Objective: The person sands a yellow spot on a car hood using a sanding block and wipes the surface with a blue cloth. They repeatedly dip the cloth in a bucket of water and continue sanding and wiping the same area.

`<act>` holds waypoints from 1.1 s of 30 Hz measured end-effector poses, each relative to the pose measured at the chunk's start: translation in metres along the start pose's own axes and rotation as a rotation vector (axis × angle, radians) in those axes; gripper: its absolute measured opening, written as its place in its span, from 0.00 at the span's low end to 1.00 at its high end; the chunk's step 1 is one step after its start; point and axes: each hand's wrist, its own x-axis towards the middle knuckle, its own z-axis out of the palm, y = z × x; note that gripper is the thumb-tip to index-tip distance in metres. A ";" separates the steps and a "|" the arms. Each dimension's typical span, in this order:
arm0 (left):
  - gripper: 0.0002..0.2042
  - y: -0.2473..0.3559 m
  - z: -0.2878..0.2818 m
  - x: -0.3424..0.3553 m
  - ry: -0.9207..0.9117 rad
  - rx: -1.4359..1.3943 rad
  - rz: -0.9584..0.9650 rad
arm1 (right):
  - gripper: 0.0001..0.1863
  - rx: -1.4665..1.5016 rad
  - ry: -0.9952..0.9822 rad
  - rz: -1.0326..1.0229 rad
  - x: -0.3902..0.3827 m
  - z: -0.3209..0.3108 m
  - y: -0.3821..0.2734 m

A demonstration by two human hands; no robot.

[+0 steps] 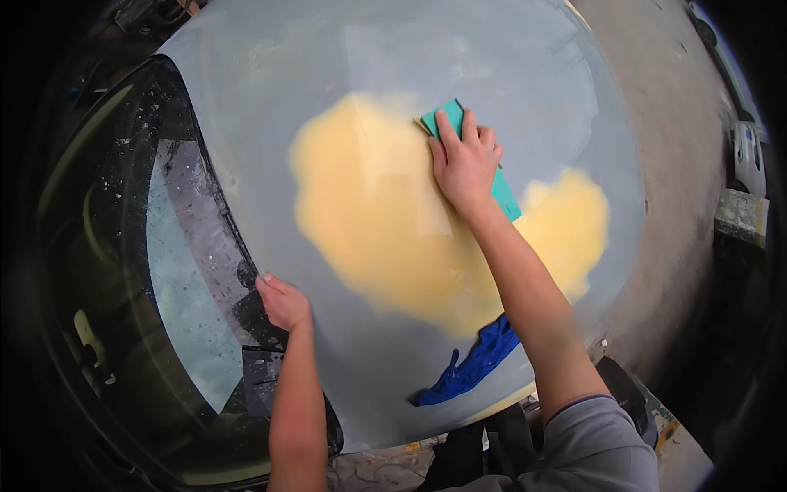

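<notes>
A grey car panel (508, 49) with two soft-edged yellow patches (369, 205) fills the middle of the head view. My right hand (465, 164) grips a long turquoise block (506, 198) with a paler strip at its underside, held flat on the panel at the upper right of the larger patch. My left hand (284, 302) is curled on the panel's edge beside the dark windshield (106, 246), lower left. A crumpled blue glove or cloth (467, 365) lies on the lower part of the panel, partly hidden by my right forearm.
A black trim strip (213, 189) runs along the windshield. A concrete floor (664, 164) shows to the right, with white car parts (748, 156) and a worn block-like object (738, 215) at the far right. Cluttered floor and dark objects show along the lower edge.
</notes>
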 end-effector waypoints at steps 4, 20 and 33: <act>0.28 0.008 0.005 -0.003 -0.038 0.009 -0.009 | 0.24 0.042 0.046 0.084 0.053 0.022 0.012; 0.28 0.005 -0.013 -0.004 -0.086 -0.007 -0.089 | 0.27 0.102 -0.120 -0.108 -0.061 -0.006 -0.047; 0.27 0.000 -0.009 -0.002 -0.034 0.000 -0.042 | 0.29 0.087 -0.130 -0.060 -0.111 -0.046 -0.045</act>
